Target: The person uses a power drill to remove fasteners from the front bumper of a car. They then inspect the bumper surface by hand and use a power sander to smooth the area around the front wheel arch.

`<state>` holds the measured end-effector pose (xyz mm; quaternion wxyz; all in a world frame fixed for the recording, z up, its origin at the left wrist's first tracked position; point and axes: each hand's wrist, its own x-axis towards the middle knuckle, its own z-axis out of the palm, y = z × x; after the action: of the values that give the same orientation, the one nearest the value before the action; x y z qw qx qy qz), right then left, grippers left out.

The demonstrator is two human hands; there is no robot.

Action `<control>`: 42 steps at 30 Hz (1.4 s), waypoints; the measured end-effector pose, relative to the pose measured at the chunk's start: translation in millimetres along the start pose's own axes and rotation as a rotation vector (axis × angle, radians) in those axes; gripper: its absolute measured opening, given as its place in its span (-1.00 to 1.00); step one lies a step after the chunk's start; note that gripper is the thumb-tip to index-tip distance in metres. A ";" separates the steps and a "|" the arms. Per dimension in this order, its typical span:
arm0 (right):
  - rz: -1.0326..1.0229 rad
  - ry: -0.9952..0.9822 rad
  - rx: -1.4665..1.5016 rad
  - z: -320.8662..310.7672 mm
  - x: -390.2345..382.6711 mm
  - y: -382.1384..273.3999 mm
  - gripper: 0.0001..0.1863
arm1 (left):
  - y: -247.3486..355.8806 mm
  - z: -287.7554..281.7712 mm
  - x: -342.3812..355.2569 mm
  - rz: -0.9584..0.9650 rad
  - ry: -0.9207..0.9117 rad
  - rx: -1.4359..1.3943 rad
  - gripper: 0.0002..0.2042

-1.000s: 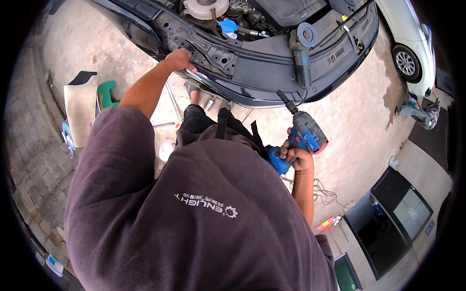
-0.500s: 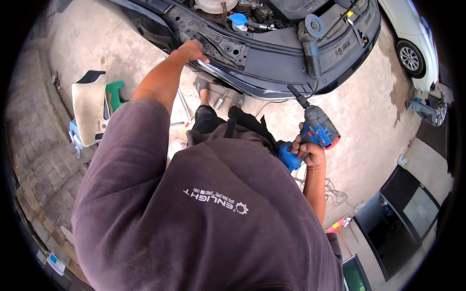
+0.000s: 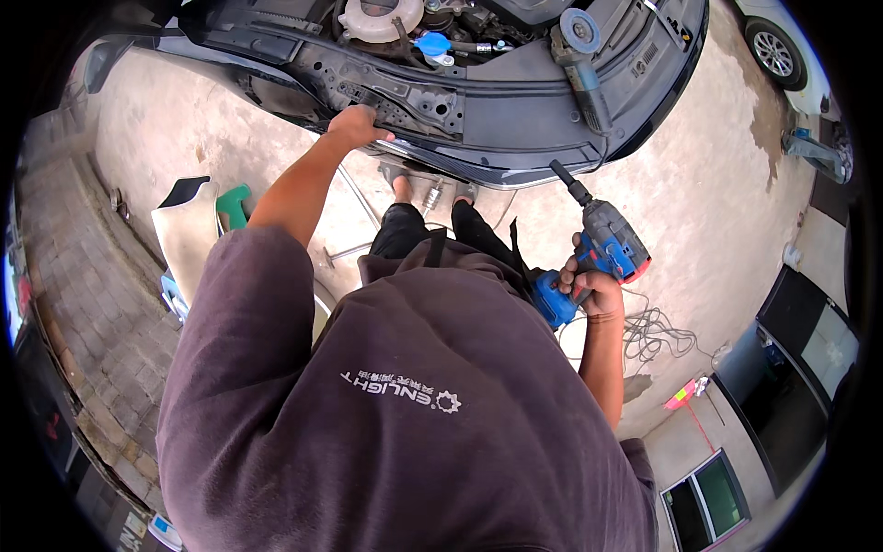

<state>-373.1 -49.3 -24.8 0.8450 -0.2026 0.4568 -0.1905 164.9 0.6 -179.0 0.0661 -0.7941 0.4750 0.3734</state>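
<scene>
The right hand (image 3: 598, 290) has a cordless impact wrench (image 3: 605, 230) by the handle, out to the right of the person's body above pale, stained concrete (image 3: 717, 212). The tool is chunky and hard-cased in blue, black and red, with a long dark cylindrical socket (image 3: 572, 184) whose tip is near the curved front edge of a dark car (image 3: 441, 85). On the car's smooth, matt black front panel (image 3: 515, 109) lies an angle grinder (image 3: 583, 87) with a round blue-grey disc (image 3: 580, 30). Thin cable (image 3: 655, 339) is looped loosely on the ground. The right fingers are curled closed round the grip. The left hand (image 3: 354, 127) rests at the car's front edge, thumb extended along it; its fingertips are hidden, so how tightly they bend I cannot tell
</scene>
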 end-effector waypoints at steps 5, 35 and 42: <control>-0.016 -0.063 0.006 21.1 14.9 -2.0 -0.16 | -14.2 6.0 -15.7 0.090 0.153 0.120 -0.53; -0.313 0.178 -0.008 203.4 -54.8 132.1 -0.25 | -51.4 -27.6 -24.8 0.511 0.188 0.261 -0.54; -0.363 0.214 0.012 196.3 -74.9 140.6 -0.25 | -45.9 -14.2 -19.7 0.412 0.181 0.277 -0.48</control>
<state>-225.4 140.6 52.9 0.7446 -0.2550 0.4989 -0.3629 204.0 32.8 -167.4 0.0542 -0.6940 0.6774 0.2379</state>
